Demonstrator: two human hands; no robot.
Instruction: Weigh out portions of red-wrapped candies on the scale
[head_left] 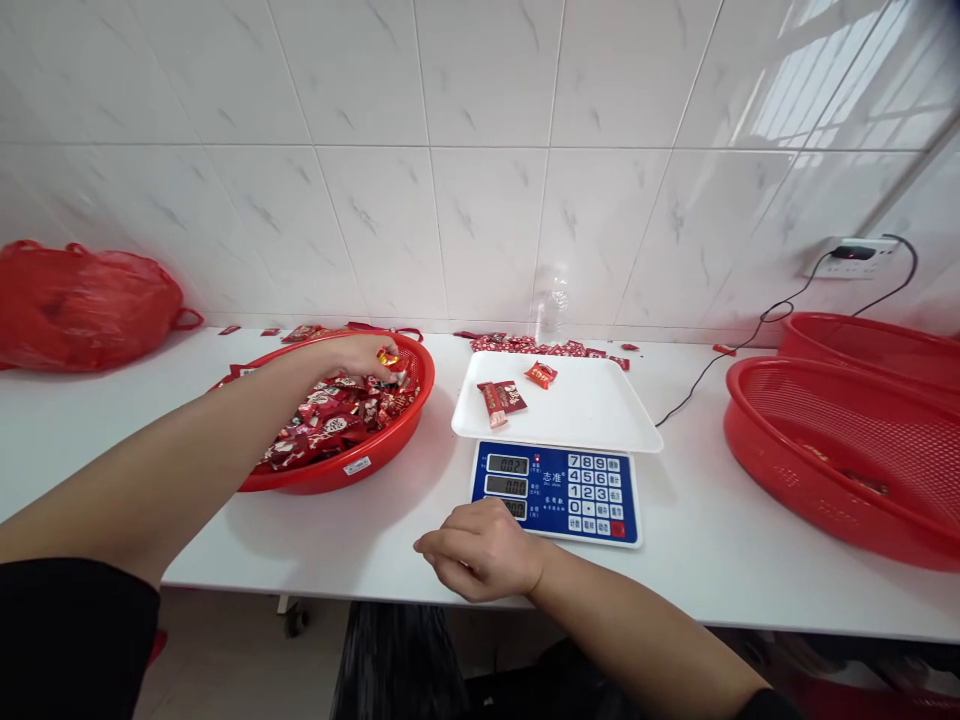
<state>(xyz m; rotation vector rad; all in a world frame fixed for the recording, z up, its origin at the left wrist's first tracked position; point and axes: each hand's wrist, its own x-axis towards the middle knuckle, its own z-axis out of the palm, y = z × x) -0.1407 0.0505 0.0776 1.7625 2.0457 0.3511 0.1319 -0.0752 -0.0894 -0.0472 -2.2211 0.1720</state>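
Note:
My left hand (367, 357) reaches into a red basket (360, 462) heaped with red candy packets (334, 420). Its fingers are closed on a shiny gold and red candy (388, 359) near the basket's right rim. My right hand (480, 548) is curled at the table's front edge, over the lower left corner of a blue and white scale (555, 490); whether anything is inside its fingers is hidden. On the scale's white tray (592, 405) lie a long red packet (493, 403), a darker red packet (513, 396) beside it and a small red candy (541, 375).
Two red baskets (832, 510) stand at the right, below a wall socket (851, 258) with a black cable. Behind the scale, loose red packets (555, 349) lie around a clear bottle (551, 318). A red bag (86, 310) sits at the far left.

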